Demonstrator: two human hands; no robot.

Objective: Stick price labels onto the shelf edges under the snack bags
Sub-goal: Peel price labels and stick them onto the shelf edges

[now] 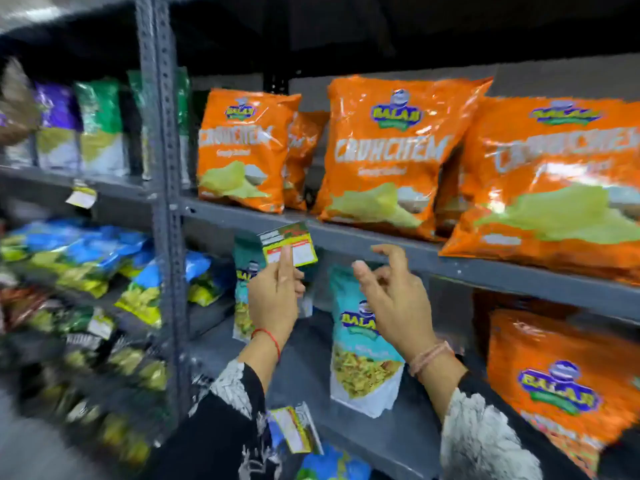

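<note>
Against the grey shelf edge (pixel 398 249) under the orange snack bags (pixel 384 154) we see our left hand (pixel 273 299) holding up a price label (pixel 289 244). Its grip is closed on the label's lower part, with one finger lying straight up across the label's face. The label is tilted, its top corner reaching the shelf edge just below the leftmost orange bag; we cannot tell whether it is stuck down or only pressed there.

Our right hand (pixel 391 296) is just beside the left, in front of a teal snack bag (pixel 360 344) standing on the shelf below. Its fingers are loosely curled and spread, the grip open and empty, with the forefinger raised near the shelf edge.

More orange bags sit on the lower shelf to the right (pixel 561 386). To the left of the perforated steel upright (pixel 162 188), purple and green bags (pixel 79 126) stand on an upper shelf, with a label (pixel 82 195) hanging from its edge. Blue and yellow bags (pixel 86 251) lie below them, blurred. Another label (pixel 294 429) hangs low down, close to our left sleeve (pixel 221 420).
</note>
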